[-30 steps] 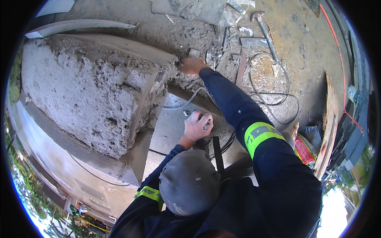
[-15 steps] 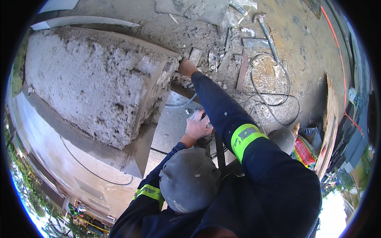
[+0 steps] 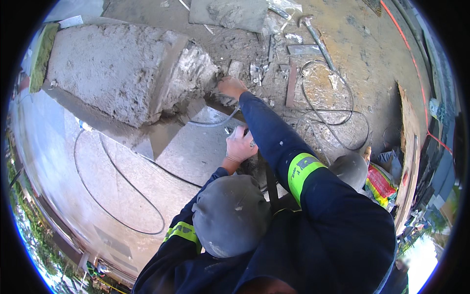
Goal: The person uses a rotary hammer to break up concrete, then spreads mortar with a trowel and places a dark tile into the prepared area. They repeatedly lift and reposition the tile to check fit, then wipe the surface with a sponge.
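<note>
My right hand [image 3: 232,87] reaches to the near end of a long, rough block of grey cement [image 3: 107,73]. Its fingers are curled at the block's crumbly lower corner, and what they hold, if anything, is hidden. Below it my left hand [image 3: 241,145], pale and dusty or thinly gloved, is bent with curled fingers beside my right sleeve. Whatever lies within those fingers cannot be made out. A thin grey hose or cable [image 3: 215,123] passes between the two hands, over a flat pale slab [image 3: 188,144].
A hammer [image 3: 318,44], wood strips [image 3: 291,83] and scraps lie on the muddy ground ahead. Looped black cable [image 3: 350,120] lies to the right, and another cable [image 3: 132,228] to the left. A colourful bag [image 3: 381,183] stands by a plank [image 3: 407,161]. My grey-clad knees [image 3: 232,215] are close.
The view has shifted, so the block appears higher and more of its broken end shows. Both hands stay near their earlier places, the right one still at the block's corner.
</note>
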Demonstrator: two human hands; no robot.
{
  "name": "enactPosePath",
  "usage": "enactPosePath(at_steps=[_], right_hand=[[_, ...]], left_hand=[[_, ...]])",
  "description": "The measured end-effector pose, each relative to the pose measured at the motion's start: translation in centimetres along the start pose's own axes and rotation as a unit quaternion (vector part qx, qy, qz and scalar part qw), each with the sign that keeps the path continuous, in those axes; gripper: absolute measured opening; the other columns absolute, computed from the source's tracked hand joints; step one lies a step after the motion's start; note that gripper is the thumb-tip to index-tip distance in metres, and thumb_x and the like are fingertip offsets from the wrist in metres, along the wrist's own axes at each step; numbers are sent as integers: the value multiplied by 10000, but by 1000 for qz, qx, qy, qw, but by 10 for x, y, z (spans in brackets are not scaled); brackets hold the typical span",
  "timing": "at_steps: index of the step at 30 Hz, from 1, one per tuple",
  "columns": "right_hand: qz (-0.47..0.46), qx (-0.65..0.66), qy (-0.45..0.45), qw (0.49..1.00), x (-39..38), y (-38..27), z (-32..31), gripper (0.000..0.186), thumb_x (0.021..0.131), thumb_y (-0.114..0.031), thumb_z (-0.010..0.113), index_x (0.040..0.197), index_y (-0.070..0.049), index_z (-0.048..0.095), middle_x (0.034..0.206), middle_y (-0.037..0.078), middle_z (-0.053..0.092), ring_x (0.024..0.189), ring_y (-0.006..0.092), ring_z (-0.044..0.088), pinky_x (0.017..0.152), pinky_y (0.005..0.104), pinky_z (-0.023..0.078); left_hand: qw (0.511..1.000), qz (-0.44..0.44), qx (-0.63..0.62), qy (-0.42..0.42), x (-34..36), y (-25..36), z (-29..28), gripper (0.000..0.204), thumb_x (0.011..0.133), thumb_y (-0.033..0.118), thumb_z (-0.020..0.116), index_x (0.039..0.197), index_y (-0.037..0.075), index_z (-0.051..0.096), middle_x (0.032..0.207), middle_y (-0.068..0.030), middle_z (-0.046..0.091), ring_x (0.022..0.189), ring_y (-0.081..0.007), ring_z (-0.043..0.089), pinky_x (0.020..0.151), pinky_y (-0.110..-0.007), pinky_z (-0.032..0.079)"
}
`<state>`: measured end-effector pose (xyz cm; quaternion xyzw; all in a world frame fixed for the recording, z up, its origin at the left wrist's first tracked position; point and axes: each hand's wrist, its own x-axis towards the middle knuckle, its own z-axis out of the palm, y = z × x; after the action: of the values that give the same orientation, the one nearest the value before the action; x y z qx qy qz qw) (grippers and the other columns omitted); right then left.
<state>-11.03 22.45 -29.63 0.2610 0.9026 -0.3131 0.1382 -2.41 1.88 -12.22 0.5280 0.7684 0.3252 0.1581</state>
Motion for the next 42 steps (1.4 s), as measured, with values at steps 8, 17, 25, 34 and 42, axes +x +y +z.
enactPosePath(at_steps=[8, 17, 25, 34, 42], right_hand=[[-222, 5, -62, 973, -103, -56, -83, 343, 1007, -248, 558, 1122, -8, 775, 1179, 187, 777, 1134, 400, 726, 956, 478, 585], [119, 101, -57, 986, -12, -13, -66, 535, 1014, -463, 651, 1280, -10, 751, 1311, 255, 731, 1239, 410, 696, 1090, 488, 541], [124, 172, 83, 974, 7, -10, -13, 328, 908, -281, 762, 1054, 12, 789, 1013, 288, 767, 1010, 477, 742, 910, 538, 597], [20, 221, -87, 971, -83, -1, -112, 408, 1021, -369, 693, 1040, 30, 777, 838, 203, 751, 824, 319, 789, 806, 443, 619], [137, 884, 133, 428, -254, 30, -129, 316, 1108, -291, 535, 1321, -71, 612, 1203, 100, 715, 1168, 278, 681, 1001, 468, 576]], left_hand=[[1000, -8, 5, 10, 4, 9, -4, 402, 752, 287, 855, 1118, 175, 733, 1124, -72, 664, 918, -291, 721, 705, -436, 601], [1000, 22, -5, -2, 10, 7, -8, 331, 778, 283, 840, 1078, 170, 760, 1139, -81, 660, 941, -284, 715, 702, -412, 612], [996, -8, 8, -88, -1, 0, -2, 399, 746, 355, 859, 1098, 187, 776, 1213, -85, 660, 956, -288, 702, 709, -415, 603], [965, -150, -212, 32, 38, 19, -26, 246, 895, 154, 800, 1137, 136, 761, 1096, -138, 683, 989, -351, 708, 840, -449, 594], [987, -72, -138, 34, 127, 64, 13, 416, 964, 241, 760, 1320, 62, 639, 1235, -241, 632, 1178, -455, 604, 996, -535, 505]])
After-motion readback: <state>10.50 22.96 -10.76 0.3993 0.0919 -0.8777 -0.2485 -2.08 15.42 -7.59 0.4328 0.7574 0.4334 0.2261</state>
